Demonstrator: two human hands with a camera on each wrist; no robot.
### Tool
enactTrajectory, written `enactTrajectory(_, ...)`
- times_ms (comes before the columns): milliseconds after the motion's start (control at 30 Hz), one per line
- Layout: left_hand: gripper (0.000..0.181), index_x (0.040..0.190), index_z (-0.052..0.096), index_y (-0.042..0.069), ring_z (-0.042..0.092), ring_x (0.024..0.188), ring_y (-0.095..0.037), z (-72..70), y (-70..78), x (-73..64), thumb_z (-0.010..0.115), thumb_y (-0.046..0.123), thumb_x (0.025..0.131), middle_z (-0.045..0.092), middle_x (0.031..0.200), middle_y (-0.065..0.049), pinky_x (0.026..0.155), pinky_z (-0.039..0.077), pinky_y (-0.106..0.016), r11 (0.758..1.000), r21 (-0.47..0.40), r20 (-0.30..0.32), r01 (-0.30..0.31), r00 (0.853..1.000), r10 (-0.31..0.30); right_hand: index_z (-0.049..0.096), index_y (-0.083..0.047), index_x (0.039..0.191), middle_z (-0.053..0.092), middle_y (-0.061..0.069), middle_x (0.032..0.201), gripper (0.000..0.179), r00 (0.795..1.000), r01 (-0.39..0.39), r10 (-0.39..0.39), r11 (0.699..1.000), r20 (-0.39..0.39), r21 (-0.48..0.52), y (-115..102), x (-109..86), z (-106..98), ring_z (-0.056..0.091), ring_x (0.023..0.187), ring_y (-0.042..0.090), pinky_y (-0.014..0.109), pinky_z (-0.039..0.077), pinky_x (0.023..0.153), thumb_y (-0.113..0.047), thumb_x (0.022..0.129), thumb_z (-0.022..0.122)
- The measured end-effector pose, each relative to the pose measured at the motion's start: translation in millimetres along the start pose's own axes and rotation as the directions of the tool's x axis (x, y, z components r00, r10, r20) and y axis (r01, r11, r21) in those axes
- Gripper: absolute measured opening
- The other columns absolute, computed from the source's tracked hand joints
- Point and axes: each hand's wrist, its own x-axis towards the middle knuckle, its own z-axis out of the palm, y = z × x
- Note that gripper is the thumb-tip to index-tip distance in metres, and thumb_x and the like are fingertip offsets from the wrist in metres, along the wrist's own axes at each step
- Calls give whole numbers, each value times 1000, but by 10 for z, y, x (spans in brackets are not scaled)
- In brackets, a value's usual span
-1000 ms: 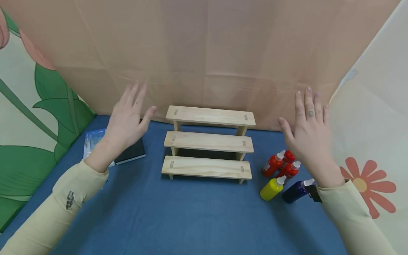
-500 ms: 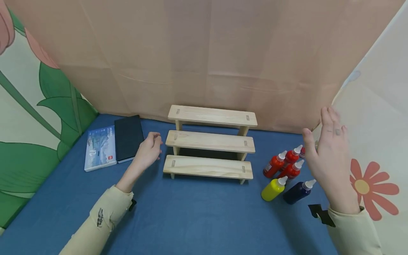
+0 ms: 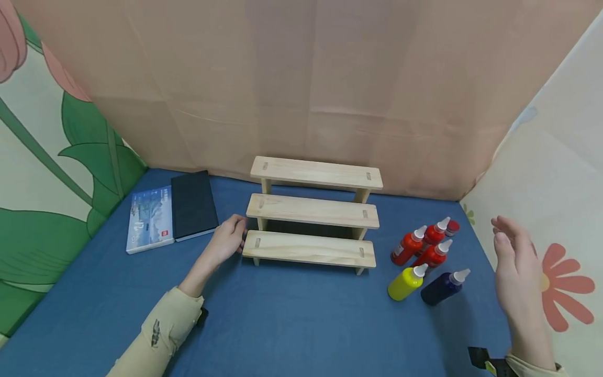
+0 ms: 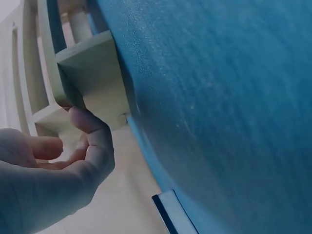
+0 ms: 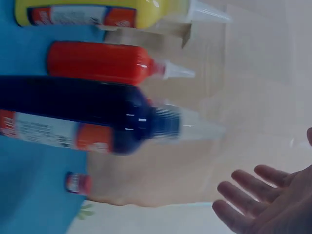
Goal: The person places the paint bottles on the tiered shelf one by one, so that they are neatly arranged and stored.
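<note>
A pale wooden three-tier stand (image 3: 311, 248) sits on the blue cloth, its tiers rising toward the back. My left hand (image 3: 229, 238) is at the left end of its lowest tier, fingers bent and loose. In the left wrist view, a fingertip (image 4: 80, 117) meets the corner of a tier (image 4: 63, 92). My right hand (image 3: 515, 267) hovers at the right, fingers spread and holding nothing. Nearest to it are squeeze bottles with pointed white caps: a dark blue bottle (image 3: 443, 288), a yellow bottle (image 3: 405, 284) and three red bottles (image 3: 408, 247).
A blue-covered book (image 3: 149, 220) and a black notebook (image 3: 193, 204) lie side by side at the left. Behind the red bottles stands a small red-capped container (image 3: 452, 228). A brown sheet (image 3: 311, 94) backs the table, with patterned walls (image 3: 565, 167) at the sides.
My left hand has come down from above the books to the stand's left end, its fingers bending. My right hand has moved right and toward me, away from the bottles.
</note>
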Motion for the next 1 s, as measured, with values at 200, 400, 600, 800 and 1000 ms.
enactTrajectory(200, 38, 140, 55, -16, 62, 63, -22, -13, 8, -8, 39, 9, 116, 62, 87, -16, 65, 58, -44, 999, 32, 41, -34, 999, 32, 33, -14, 168, 45, 17, 160, 56, 996, -56, 55, 998, 68, 21, 291, -111, 99, 49, 141, 22, 48, 35, 122, -36, 117, 38)
enactTrajectory(400, 33, 135, 60, -15, 60, 55, -20, -2, -26, -30, 43, 5, 114, 64, 85, -15, 57, 58, -40, 998, 18, 72, -53, 996, 51, 32, -3, 164, 48, 20, 153, 61, 977, -70, 63, 997, 203, 29, 531, -188, 175, 49, 115, -11, 11, 46, 91, -39, 116, 41)
enactTrajectory(600, 31, 134, 62, -14, 59, 53, -19, 13, -32, -52, 46, 1, 113, 67, 99, -22, 54, 58, -40, 998, 25, 85, -66, 994, 64, 26, -2, 166, 42, 27, 160, 78, 910, -203, 210, 977, 357, -59, 624, -232, 255, 54, 135, 26, 54, 51, 108, -50, 111, 53)
enactTrajectory(800, 30, 133, 65, -13, 59, 52, -19, 22, -35, -62, 48, 1, 112, 69, 95, -20, 53, 58, -40, 997, 40, 72, -64, 996, 61, 30, 2, 162, 38, 32, 159, 84, 874, -256, 270, 962, 404, -90, 646, -301, 334, 40, 140, 58, 78, 35, 109, -52, 107, 62)
enactTrajectory(1000, 29, 131, 66, -12, 59, 55, -18, 21, -33, -53, 49, 0, 112, 69, 100, -22, 54, 59, -41, 997, 36, 63, -63, 996, 60, 40, 2, 155, 45, 32, 152, 75, 881, -236, 256, 967, 398, -98, 690, -346, 396, 42, 137, 56, 77, 37, 108, -48, 106, 67)
